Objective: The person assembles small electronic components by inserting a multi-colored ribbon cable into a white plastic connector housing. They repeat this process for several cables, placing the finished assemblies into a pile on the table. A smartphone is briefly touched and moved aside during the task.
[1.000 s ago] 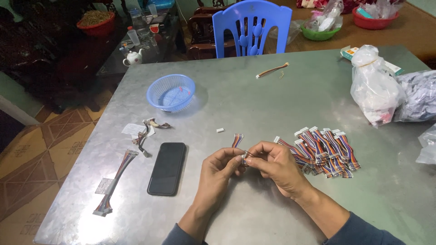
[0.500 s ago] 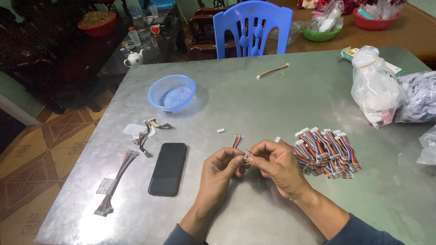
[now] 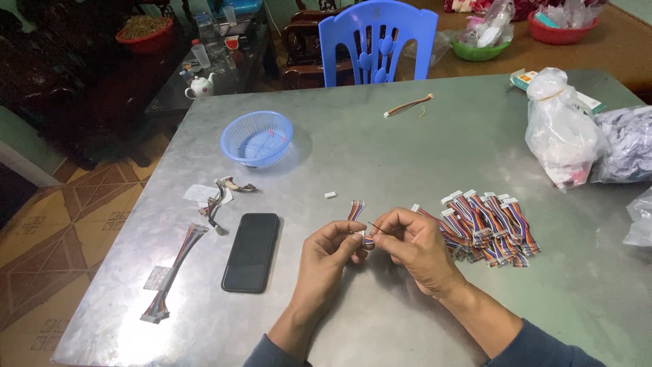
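Here, left hand (image 3: 331,253) and right hand (image 3: 412,245), each grip pinched tight on one multicoloured ribbon cable (image 3: 356,212).

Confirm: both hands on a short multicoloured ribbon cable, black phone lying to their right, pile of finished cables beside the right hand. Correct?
Not quite. In the head view the black phone lies to the left of the hands, beside the left hand, not to their right. The rest holds: both hands, left and right hand, pinch the short multicoloured ribbon cable, and the pile of cables sits beside the right hand.

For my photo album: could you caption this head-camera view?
Left hand and right hand work a multicoloured ribbon cable beside a black phone.
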